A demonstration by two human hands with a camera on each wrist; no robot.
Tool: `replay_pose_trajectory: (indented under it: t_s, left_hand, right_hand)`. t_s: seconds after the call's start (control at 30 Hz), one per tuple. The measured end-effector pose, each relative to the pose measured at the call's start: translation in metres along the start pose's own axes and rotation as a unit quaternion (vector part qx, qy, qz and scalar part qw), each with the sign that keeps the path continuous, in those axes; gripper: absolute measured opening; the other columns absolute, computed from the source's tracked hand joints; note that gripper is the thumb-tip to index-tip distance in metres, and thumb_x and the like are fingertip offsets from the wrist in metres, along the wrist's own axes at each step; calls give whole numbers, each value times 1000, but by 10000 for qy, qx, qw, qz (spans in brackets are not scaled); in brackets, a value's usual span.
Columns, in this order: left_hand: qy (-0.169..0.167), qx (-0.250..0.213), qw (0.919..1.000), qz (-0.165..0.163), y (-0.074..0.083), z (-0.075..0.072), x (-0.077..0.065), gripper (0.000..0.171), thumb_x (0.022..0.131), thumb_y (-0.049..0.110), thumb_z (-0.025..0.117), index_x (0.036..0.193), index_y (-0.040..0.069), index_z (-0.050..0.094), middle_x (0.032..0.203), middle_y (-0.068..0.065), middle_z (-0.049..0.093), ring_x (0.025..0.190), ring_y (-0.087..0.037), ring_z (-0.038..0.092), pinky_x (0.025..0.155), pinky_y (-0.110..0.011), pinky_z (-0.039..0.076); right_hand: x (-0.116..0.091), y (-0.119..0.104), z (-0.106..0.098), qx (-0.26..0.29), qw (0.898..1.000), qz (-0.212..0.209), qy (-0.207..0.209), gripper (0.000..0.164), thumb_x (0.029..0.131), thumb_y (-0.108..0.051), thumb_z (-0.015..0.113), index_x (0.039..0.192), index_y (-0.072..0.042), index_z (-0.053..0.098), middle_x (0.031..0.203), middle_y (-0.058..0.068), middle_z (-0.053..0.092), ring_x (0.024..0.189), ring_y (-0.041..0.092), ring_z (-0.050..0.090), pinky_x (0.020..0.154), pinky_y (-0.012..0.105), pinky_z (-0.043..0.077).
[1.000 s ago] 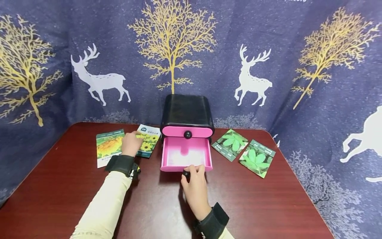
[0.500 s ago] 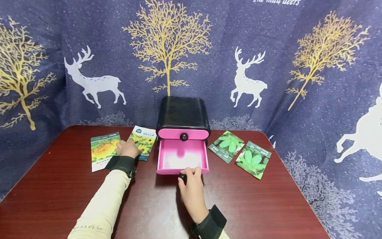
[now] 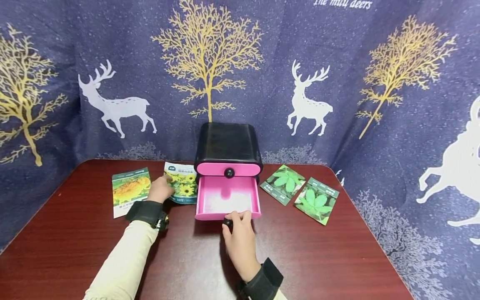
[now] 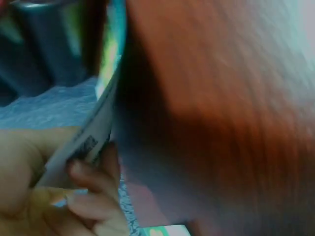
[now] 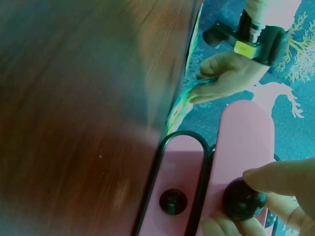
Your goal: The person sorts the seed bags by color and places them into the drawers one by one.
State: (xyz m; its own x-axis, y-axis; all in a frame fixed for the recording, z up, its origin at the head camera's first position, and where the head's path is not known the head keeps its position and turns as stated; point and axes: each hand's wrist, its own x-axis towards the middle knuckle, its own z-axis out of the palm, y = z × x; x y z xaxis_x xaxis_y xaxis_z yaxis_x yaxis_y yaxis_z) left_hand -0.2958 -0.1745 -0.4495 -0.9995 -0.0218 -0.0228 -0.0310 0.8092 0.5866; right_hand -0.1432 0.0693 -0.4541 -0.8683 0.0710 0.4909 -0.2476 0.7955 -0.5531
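My left hand [image 3: 160, 189] pinches the left edge of a seed packet [image 3: 185, 187] with yellow daisy-like flowers. Its thumb and fingers lie on either side of the bent packet [image 4: 93, 130] in the left wrist view. The packet's right edge meets the side of a small black cabinet [image 3: 228, 141] with two pink drawers. Its lower drawer [image 3: 202, 200] stands pulled out, with a bare pink floor, while the upper one [image 3: 210, 168] is in. My right hand [image 3: 240, 239] grips the black knob [image 5: 241, 199] of the lower drawer by its fingertips.
Left of my left hand lies a packet with an orange flower [image 3: 129, 189]. Two green-leaf packets [image 3: 284, 183] lie to the cabinet's right. Behind the dark red table [image 3: 318, 258] hangs a blue cloth [image 3: 262, 100] with deer and trees.
My left hand has taken hold of the yellow-flower packet's edge, and the packet has turned and bent slightly, its near end lifting. The right hand stays on the knob. The head view has shifted slightly.
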Motion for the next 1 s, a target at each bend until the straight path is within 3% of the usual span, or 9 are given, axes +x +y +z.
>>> replay_pose_trajectory:
  t_s: [0.27,0.37,0.43,0.5,0.6,0.73,0.8,0.9,1.0]
  left_hand:
    - [-585,-759,9954,53,-2,-25,-21,44,83,-3,39,125,-13,50,120,-36,51,46,-10,39,54,-30,45]
    - [-591,-666,9958,206,-4,-35,-30,42,85,-2,39,124,-14,51,123,-36,49,48,-12,25,51,-29,35]
    - [-459,-340,9976,402,-5,-41,-36,41,85,0,42,121,-13,54,121,-35,51,49,-13,24,52,-28,27]
    - [-478,-275,9971,525,-5,-47,-43,40,84,0,43,121,-13,54,122,-35,51,50,-14,26,52,-28,28]
    - [-418,-46,9965,725,-6,-57,-53,37,85,2,47,117,-12,58,123,-35,51,61,-23,45,58,-31,37]
    - [-514,-19,9963,692,-13,-68,-73,36,88,6,49,118,-11,58,104,-32,58,64,-23,48,60,-32,38]
    - [-618,-35,9963,604,-16,-73,-83,37,89,9,49,121,-9,57,104,-30,58,61,-19,45,58,-30,36]
    - [-857,-98,9949,515,-20,-80,-98,38,92,15,51,125,-4,56,108,-30,58,74,-25,56,61,-32,42]
    - [-1200,-279,9914,452,-22,-91,-110,40,94,23,52,127,1,56,133,-32,45,106,-41,55,75,-41,48]
  right_hand:
    - [-2,-1,-1,-96,9999,-75,44,20,77,-11,75,93,-13,61,89,6,45,74,22,60,56,30,47]
    - [-2,0,-2,-97,9999,-124,3,20,78,-12,74,93,-13,61,89,6,45,74,22,60,55,29,46]
    - [-1,1,-2,-99,9998,-158,-19,19,79,-12,73,93,-13,61,89,6,45,73,22,60,55,29,46]
    - [-1,2,-2,-110,9998,-176,-24,19,79,-13,73,94,-13,61,89,6,45,73,22,60,55,29,46]
    - [1,3,-1,-136,9997,-192,-76,20,79,-14,73,95,-13,60,89,6,45,73,22,61,57,29,47]
    - [1,1,-1,-170,9996,-178,-157,20,80,-13,73,95,-13,60,89,6,45,70,22,61,57,29,47]
    - [1,-1,-3,-211,9995,-145,-198,18,80,-13,72,96,-12,62,89,7,46,69,21,60,56,28,46]
    - [0,-4,-10,-371,9987,-52,-343,18,82,-15,70,99,-12,65,91,7,50,69,21,60,54,28,46]
    - [0,-6,-18,-533,9972,-18,-524,20,83,-18,68,102,-13,67,94,8,53,73,21,62,55,30,47]
